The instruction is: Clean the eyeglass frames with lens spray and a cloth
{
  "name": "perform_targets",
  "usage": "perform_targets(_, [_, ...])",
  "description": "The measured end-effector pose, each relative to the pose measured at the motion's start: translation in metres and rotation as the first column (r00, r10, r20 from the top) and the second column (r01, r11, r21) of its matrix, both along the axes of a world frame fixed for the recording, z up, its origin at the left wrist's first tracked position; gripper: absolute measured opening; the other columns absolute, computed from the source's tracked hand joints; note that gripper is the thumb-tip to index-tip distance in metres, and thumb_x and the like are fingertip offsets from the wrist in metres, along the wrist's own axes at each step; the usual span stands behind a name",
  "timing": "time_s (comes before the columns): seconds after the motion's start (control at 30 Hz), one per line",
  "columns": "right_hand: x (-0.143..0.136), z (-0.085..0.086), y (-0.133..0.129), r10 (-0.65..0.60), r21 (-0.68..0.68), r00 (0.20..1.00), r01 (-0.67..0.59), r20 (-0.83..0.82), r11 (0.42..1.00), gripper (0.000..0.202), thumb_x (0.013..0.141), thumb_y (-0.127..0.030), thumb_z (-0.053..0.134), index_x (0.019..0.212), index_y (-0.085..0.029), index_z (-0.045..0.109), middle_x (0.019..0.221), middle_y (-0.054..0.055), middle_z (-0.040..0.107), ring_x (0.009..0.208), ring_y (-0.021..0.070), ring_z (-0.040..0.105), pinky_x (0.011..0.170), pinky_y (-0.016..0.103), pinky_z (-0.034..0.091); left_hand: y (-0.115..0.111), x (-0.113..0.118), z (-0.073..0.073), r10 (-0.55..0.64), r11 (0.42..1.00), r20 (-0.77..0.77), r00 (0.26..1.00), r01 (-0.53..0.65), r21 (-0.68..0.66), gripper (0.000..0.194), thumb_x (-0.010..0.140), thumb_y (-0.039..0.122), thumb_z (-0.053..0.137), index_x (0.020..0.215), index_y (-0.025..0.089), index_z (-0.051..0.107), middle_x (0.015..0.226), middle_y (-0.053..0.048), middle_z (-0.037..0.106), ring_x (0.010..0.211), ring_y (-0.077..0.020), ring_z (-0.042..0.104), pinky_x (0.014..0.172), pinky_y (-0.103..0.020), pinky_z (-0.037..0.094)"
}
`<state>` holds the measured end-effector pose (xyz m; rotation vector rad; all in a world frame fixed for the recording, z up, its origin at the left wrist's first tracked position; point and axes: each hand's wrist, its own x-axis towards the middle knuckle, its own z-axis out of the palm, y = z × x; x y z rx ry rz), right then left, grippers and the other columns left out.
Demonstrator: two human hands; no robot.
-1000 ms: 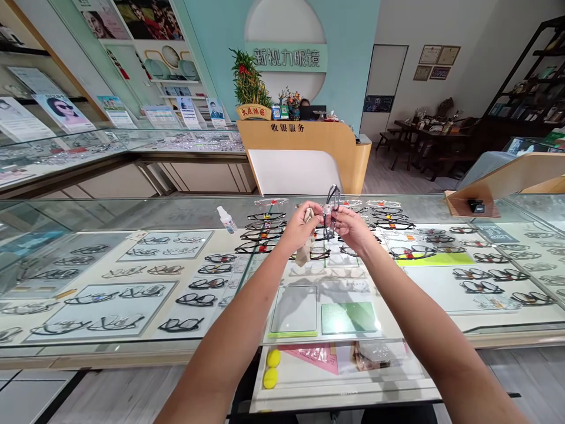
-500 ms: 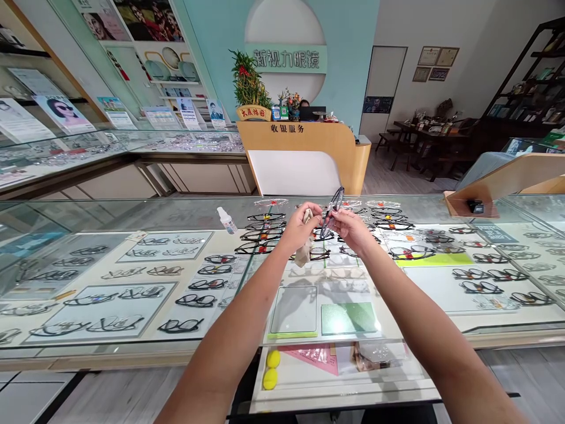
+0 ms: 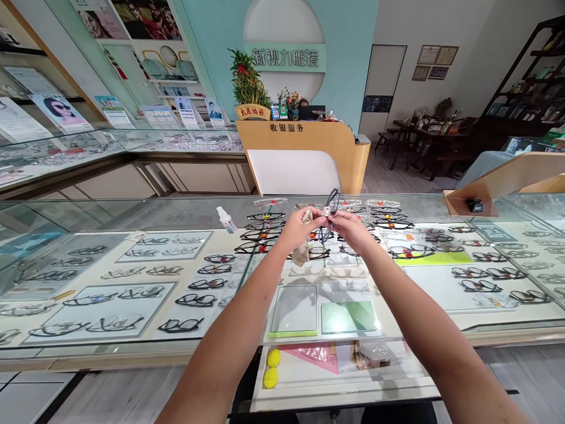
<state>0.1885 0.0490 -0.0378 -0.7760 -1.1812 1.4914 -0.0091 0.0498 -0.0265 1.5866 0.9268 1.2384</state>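
A pair of dark-framed glasses (image 3: pixel 334 202) is held up over the glass counter, tilted nearly upright, between my two hands. My left hand (image 3: pixel 304 227) has its fingers closed round a beige cloth (image 3: pixel 301 254) that hangs below the palm, and its fingertips meet the glasses. On the other side, my right hand (image 3: pixel 348 228) pinches the glasses near their middle. Behind and below the hands, rows of glasses (image 3: pixel 266 225) lie on the counter. A white spray bottle (image 3: pixel 226 221) stands to the left of them.
The glass counter (image 3: pixel 176 347) spans the view, with more frames inside. An open drawer (image 3: pixel 353 400) at the near edge holds yellow round cases (image 3: pixel 271 378) and papers. A wooden stand (image 3: pixel 494 188) is at the right. A reception desk (image 3: pixel 357 159) lies beyond.
The glasses have turned in my hands, showing their lenses at a different angle. My left fingertips have moved right onto them, closer to my right hand.
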Motion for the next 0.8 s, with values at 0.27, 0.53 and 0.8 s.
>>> perform_targets(0.27, [0.001, 0.0, 0.0, 0.025, -0.049, 0.996, -0.03, -0.087, 0.998, 0.039, 0.064, -0.046, 0.105, 0.076, -0.023, 0.075, 0.089, 0.0, 0.079, 0.087, 0.017, 0.072, 0.082, 0.029, 0.054, 0.002, -0.001, -0.005, -0.026, 0.999, -0.017, 1.0, 0.025, -0.028, 0.042, 0.081, 0.057, 0.091, 0.09, 0.019, 0.076, 0.078, -0.002, 0.065, 0.064, -0.0131, 0.048, 0.051, -0.023, 0.033])
perform_targets(0.53, [0.005, -0.001, 0.007, 0.014, -0.083, 0.978, -0.032, -0.21, 0.996, 0.03, 0.068, -0.04, 0.098, 0.08, -0.025, 0.075, 0.087, 0.0, 0.079, 0.08, 0.0166, 0.071, 0.08, 0.032, 0.056, 0.008, -0.005, -0.002, 0.067, 0.981, 0.293, 0.954, -0.009, -0.195, 0.048, 0.069, 0.047, 0.098, 0.101, 0.021, 0.073, 0.07, 0.002, 0.06, 0.062, -0.0136, 0.053, 0.049, -0.023, 0.034])
perform_targets(0.8, [0.012, 0.003, 0.005, 0.138, -0.105, 0.973, -0.159, -0.187, 0.982, 0.029, 0.068, -0.035, 0.099, 0.076, -0.023, 0.073, 0.079, -0.001, 0.075, 0.073, 0.0143, 0.067, 0.081, 0.031, 0.06, 0.012, -0.03, 0.016, 0.032, 0.924, 0.723, 0.69, 0.255, -0.284, 0.031, 0.076, 0.028, 0.093, 0.094, 0.021, 0.068, 0.07, 0.003, 0.057, 0.061, -0.0105, 0.054, 0.047, -0.019, 0.03])
